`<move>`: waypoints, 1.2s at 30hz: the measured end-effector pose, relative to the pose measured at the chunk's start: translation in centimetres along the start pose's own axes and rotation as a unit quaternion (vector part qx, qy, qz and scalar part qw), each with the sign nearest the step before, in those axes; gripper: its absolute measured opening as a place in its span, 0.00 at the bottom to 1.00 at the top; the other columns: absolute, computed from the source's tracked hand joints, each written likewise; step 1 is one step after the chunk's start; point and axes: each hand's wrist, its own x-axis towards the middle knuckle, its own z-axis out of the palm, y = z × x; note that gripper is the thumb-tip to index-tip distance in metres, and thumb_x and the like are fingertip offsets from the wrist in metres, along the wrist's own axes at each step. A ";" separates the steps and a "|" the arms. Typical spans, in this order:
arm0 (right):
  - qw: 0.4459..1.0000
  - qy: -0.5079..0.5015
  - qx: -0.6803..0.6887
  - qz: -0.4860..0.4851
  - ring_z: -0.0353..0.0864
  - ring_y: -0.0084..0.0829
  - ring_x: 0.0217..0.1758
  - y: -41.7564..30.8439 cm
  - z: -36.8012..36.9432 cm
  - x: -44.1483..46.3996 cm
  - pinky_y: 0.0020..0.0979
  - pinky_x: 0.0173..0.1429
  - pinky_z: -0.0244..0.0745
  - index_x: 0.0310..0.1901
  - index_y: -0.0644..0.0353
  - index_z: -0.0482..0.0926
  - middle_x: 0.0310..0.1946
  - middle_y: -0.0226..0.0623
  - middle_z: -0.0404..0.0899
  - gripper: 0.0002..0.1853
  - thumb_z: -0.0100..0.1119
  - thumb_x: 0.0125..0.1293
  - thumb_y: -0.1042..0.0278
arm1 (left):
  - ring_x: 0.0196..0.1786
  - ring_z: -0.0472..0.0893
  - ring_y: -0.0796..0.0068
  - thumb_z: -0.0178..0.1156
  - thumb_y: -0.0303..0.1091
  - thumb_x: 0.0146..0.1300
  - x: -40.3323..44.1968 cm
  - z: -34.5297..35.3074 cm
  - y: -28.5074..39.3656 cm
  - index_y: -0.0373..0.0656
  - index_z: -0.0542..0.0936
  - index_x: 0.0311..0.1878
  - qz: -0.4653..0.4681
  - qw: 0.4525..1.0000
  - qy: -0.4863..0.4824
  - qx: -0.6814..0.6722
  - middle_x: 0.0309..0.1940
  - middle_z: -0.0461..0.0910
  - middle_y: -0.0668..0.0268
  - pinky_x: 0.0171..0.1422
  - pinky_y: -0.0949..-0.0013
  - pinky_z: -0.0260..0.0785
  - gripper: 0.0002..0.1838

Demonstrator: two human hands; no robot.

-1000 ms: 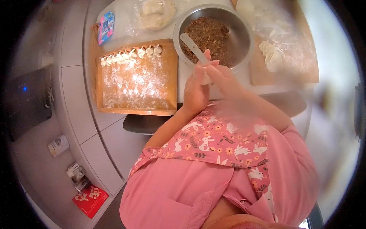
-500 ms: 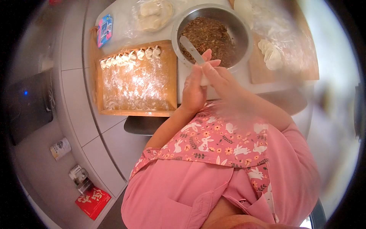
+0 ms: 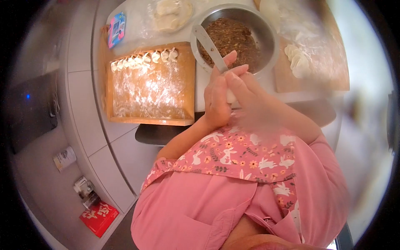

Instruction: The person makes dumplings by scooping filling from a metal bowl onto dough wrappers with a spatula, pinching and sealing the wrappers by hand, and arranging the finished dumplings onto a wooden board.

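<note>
Above the apron, my left hand (image 3: 217,100) and my right hand (image 3: 246,85) are pressed together with curled fingers. A flat metal filling spatula (image 3: 209,46) sticks out past the fingers of my right hand, its blade angled up and left over the bowl. A small pale dumpling (image 3: 230,96) shows between my palms, cupped by my left hand; my fingers cover most of it. Just beyond is a steel bowl (image 3: 271,46) with dark brown minced filling (image 3: 231,39).
On the left, a floured wooden tray (image 3: 152,93) holds a row of folded dumplings (image 3: 146,59). Wrappers (image 3: 299,62) overlap on a wooden board (image 3: 329,62) at right. Dough under plastic (image 3: 171,16) and a blue-pink packet (image 3: 117,30) lie farther back.
My hands have shifted slightly to the right, still together. The spatula blade has swung a little up and now extends farther over the bowl's left rim.
</note>
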 end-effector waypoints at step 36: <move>0.932 0.198 -0.152 0.261 0.75 0.29 0.26 9.1 -6.2 -3.2 0.31 0.33 0.67 0.26 0.62 0.78 0.20 0.42 0.74 0.16 0.50 0.63 0.58 | 0.35 0.77 0.57 0.58 0.36 0.56 6.7 -14.0 -15.1 0.37 0.81 0.32 -0.051 0.840 0.291 0.456 0.29 0.78 0.55 0.42 0.62 0.68 0.11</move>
